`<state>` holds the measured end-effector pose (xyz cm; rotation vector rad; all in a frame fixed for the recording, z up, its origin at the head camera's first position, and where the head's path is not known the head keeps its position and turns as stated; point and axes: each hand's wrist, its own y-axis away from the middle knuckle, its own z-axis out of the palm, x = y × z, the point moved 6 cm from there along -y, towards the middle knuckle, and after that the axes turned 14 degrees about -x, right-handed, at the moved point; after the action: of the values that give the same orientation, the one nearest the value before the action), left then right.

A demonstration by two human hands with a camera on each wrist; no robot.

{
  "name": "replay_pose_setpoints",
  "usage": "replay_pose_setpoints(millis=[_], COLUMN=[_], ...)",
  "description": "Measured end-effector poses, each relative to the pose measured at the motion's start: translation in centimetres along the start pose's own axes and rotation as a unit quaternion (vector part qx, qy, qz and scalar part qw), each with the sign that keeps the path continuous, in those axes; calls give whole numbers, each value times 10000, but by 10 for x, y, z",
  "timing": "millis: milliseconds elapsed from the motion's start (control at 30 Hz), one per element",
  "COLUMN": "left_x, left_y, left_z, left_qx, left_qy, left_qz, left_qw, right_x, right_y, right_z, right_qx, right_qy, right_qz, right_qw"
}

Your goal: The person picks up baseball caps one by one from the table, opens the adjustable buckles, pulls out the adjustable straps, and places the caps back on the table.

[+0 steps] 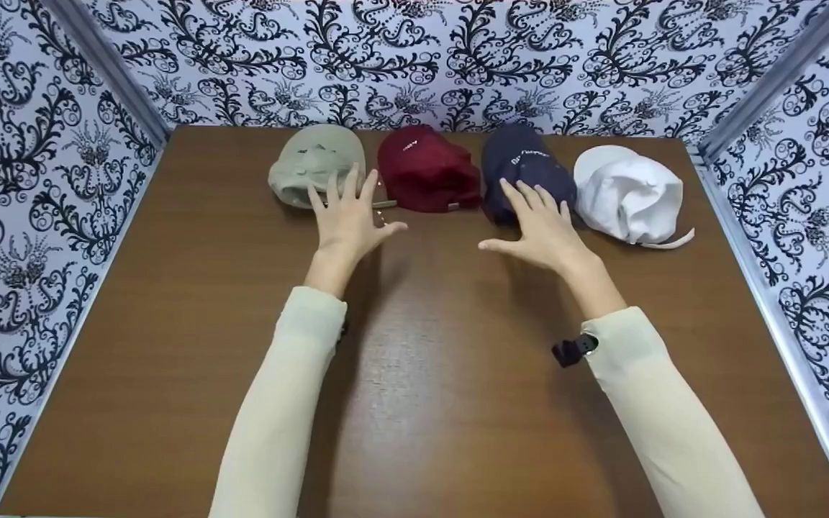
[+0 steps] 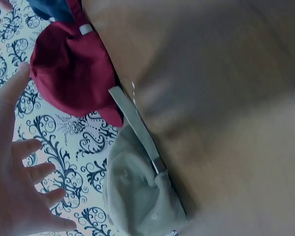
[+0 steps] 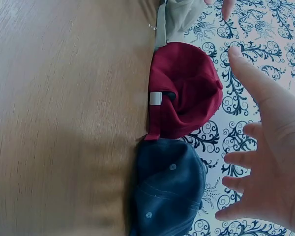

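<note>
Four caps would be several: a sage green cap (image 1: 317, 162), a dark red cap (image 1: 425, 173), a navy cap (image 1: 526, 169) with white lettering and a white cap (image 1: 630, 194) lie in a row along the table's back. My left hand (image 1: 346, 219) is spread in front of the green cap, fingers straight, holding nothing. My right hand (image 1: 544, 230) is spread likewise before the navy cap, its thumb pointing left. Both wrist views show the hands apart from the caps. The green cap's strap (image 2: 135, 123) sticks out toward the red cap (image 2: 73, 73).
A brown wooden table (image 1: 414, 403) stretches toward me. Patterned black-and-white walls (image 1: 414, 65) enclose its back and sides, with metal posts (image 1: 767, 79) at the corners. The white cap's strap (image 1: 670, 243) extends to the right. A dark band (image 1: 573, 351) sits at my right wrist.
</note>
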<state>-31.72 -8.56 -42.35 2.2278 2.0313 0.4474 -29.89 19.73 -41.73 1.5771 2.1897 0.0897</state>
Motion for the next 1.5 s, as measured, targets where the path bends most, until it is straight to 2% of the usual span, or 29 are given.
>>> replay_pose_setpoints(millis=[300,600,733,867,1167,1333,1500], left_x=[-15,-35,-45,-56,-78,-85,-88], left_y=[-6,-17,-21,-22,-26,-26,-26], left_z=[-21,-32,-33,-32,-23,-17,-17], left_qx=[369,295,340,414,230,41,225], left_qy=[116,126,124,-2,37,182,229], left_qz=[49,-64,-141,-244,-403,-446,-403], left_qw=[9992,9995,9992,9988,9989,9988,9987], right_x=[1,3,4,7,9,8,9], right_y=[1,4,5,6,8,8,9], right_z=[0,1,2,5,8,10,13], right_qx=[86,253,290,257,110,109,123], right_qy=[-8,-20,-40,-124,-212,-177,-138], right_qz=[-87,-296,-406,-320,-243,-308,-326], right_qw=[9999,9992,9987,9991,9994,9993,9993])
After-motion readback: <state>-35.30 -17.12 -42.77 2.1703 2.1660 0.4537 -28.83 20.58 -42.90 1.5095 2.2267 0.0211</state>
